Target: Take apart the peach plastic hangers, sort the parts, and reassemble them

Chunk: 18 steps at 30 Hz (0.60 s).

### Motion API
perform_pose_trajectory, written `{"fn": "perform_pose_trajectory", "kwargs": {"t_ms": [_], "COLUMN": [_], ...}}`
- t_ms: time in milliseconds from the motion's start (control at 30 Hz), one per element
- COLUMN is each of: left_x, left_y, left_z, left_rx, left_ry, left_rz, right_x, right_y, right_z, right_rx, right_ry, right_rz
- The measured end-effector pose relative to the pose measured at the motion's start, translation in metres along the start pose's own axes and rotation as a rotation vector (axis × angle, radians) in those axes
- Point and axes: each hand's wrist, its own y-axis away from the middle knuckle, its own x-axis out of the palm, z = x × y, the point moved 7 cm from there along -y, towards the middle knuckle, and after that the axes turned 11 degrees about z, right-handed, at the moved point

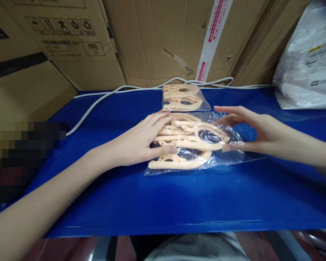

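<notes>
A clear plastic bag of cream folding clothes hangers (198, 145) lies flat on the blue table, at the middle of the head view. My left hand (141, 139) rests over the bag's left side, fingers stretched out on the hangers and thumb apart below them. At the bag's right end is my right hand (244, 125), its thumb at the film and its fingers spread above, with a gap between them. Just behind lies a smaller-looking clear bag with more cream hangers (183, 98), touched by neither hand.
White cables (111, 92) run along the back of the blue table (179, 203). Cardboard boxes (157, 43) stand behind and at the left. A filled clear plastic bag (306, 65) sits at the back right. A blurred patch covers the left edge.
</notes>
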Motion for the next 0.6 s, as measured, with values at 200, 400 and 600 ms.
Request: {"fn": "perform_pose_trajectory", "kwargs": {"t_ms": [200,400,600], "left_x": [-0.001,0.000,-0.001], "left_y": [0.001,0.000,0.000], "left_z": [-0.002,-0.001,0.000], "left_rx": [0.000,0.003,-0.019], "left_ry": [-0.023,-0.032,-0.038], "left_rz": [0.007,0.002,-0.002], "right_x": [0.011,0.012,0.014], "right_y": [-0.006,-0.012,-0.017], "right_z": [0.009,0.006,0.013], "right_rx": [-0.028,-0.043,-0.022], "right_ry": [-0.127,-0.193,-0.164], "right_rz": [-0.055,-0.116,-0.232]}}
